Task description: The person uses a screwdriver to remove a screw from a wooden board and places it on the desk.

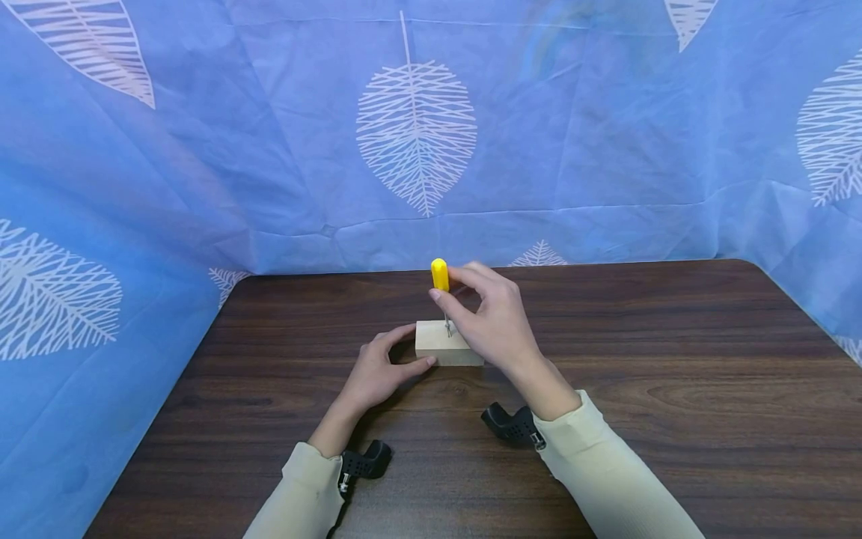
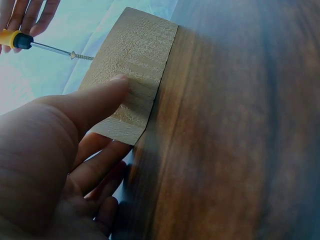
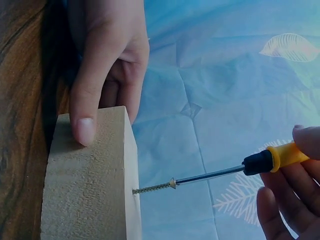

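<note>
A pale wooden block (image 1: 434, 344) lies on the dark table, its left end held by my left hand (image 1: 377, 370) with the thumb on the near face and fingers behind. A screw (image 3: 154, 188) stands in the block's top face, most of its thread showing. The tip of a screwdriver (image 3: 210, 175) with a yellow and black handle meets the screw head. My right hand (image 1: 494, 314) pinches the yellow handle between thumb and fingers above the block. In the left wrist view, the screw (image 2: 81, 56) and screwdriver (image 2: 50, 48) stay in line.
The brown wood-grain table (image 1: 673, 359) reaches back to a blue cloth (image 1: 289, 135) with white leaf prints. A black wrist mount (image 1: 367, 460) sits at the left sleeve, another black mount (image 1: 508, 424) at the right sleeve.
</note>
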{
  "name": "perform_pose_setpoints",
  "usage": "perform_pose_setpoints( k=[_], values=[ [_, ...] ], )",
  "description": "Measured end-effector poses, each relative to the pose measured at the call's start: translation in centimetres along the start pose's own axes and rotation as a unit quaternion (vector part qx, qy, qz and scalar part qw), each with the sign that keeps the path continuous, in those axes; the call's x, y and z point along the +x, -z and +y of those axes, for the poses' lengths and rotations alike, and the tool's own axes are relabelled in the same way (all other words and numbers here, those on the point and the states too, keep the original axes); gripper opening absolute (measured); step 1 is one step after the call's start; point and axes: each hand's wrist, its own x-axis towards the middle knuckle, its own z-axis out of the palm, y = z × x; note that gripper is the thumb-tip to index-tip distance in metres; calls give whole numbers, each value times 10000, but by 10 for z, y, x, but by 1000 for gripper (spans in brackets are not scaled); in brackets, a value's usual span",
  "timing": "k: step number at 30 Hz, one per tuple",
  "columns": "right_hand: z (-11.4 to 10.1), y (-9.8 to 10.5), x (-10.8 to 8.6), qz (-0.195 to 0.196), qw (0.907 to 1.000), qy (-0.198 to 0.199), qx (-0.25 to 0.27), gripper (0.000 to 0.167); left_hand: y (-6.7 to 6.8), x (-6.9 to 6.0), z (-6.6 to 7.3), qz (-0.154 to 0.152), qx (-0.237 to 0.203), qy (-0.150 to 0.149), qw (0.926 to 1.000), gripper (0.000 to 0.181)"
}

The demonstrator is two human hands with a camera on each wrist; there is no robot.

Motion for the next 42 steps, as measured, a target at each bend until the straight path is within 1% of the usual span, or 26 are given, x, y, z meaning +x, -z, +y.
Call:
perform_pose_setpoints(
  k=[3, 7, 10, 17, 23, 27, 36, 42],
  values=[
    [0, 0, 0, -24, 9999, -86, 63, 29, 0, 0, 0, 8, -10, 19, 10000, 68],
    [-1, 0, 1, -19, 9996, -234, 124, 36, 0, 1, -1, 10, -21, 25, 10000, 68],
    [-2, 0, 1, -12, 9994, -294, 167, 38, 0, 1, 0, 14, -13, 30, 10000, 68],
    [1, -1, 1, 56, 9994, -258, 244, 35, 0, -1, 0, 10, -40, 73, 10000, 69],
    [1, -1, 1, 100, 9995, -144, 276, 31, 0, -1, 0, 15, -15, 58, 10000, 68],
    [2, -1, 1, 88, 9995, -139, 272, 28, 0, 0, 0, 20, -8, 44, 10000, 68],
    [0, 0, 2, 18, 9993, -255, 266, 26, 0, -1, 1, 23, -8, 94, 10000, 67],
    [-2, 1, 1, -102, 9982, -496, 325, 23, 1, -1, 0, 18, -39, 60, 10000, 67]
  ],
)
